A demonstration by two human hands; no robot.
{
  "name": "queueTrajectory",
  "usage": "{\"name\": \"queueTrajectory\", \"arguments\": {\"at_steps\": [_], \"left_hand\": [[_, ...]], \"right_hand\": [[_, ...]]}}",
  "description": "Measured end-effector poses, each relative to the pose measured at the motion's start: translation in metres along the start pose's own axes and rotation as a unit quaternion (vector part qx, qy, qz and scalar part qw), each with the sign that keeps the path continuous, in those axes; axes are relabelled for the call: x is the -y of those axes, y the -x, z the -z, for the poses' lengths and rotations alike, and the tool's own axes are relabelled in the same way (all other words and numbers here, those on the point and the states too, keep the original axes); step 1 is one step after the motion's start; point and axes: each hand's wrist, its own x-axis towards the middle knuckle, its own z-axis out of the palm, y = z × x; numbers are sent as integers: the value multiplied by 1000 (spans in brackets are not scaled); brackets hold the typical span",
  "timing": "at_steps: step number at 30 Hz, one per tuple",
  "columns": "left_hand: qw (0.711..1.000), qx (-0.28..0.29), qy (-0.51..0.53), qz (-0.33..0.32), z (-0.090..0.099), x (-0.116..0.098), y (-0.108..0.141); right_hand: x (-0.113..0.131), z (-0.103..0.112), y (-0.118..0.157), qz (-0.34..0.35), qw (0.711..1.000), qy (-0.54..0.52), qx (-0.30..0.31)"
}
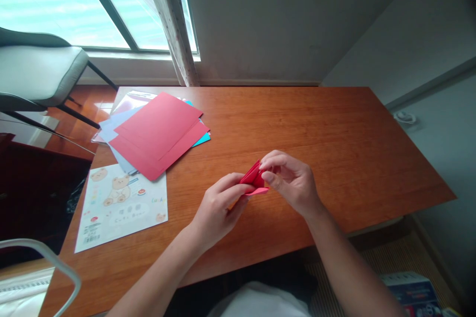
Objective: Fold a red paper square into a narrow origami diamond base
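Brown wood-grained counter (334, 133) fills much of the head view, with a plain grey wall (260, 25) well beyond both hands. Above its near part, the left hand (219, 203) is closed on the lower left of a small folded red paper piece (254, 177). The right hand (293, 181) is curled, thumb and forefinger pinching the piece's right edge. Beyond the left hand, to its left, lie large red paper sheets (158, 131); directly left rests a white bear-printed sheet (122, 213).

Red paper (253, 178): folded, layered, partly open; peak toward one o'clock; held, five o'clock from view centre.
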Motion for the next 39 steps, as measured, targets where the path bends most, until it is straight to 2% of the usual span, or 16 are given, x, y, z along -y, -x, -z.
{"name": "queueTrajectory", "arguments": {"at_steps": [13, 30, 36, 39], "left_hand": [[1000, 3, -12, -1, 0, 0, 0], [1000, 4, -10, -13, -1, 2, 0], [999, 5, 30, 32, 1, 3, -1], [995, -10, 73, 64, 3, 5, -1]], "right_hand": [[1, -2, -1, -9, 1000, 15, -18], [1, -5, -3, -30, 998, -17, -44], [-9, -5, -3, -62, 995, -43, -67], [-17, -4, 1, -106, 991, -79, -19]]}}
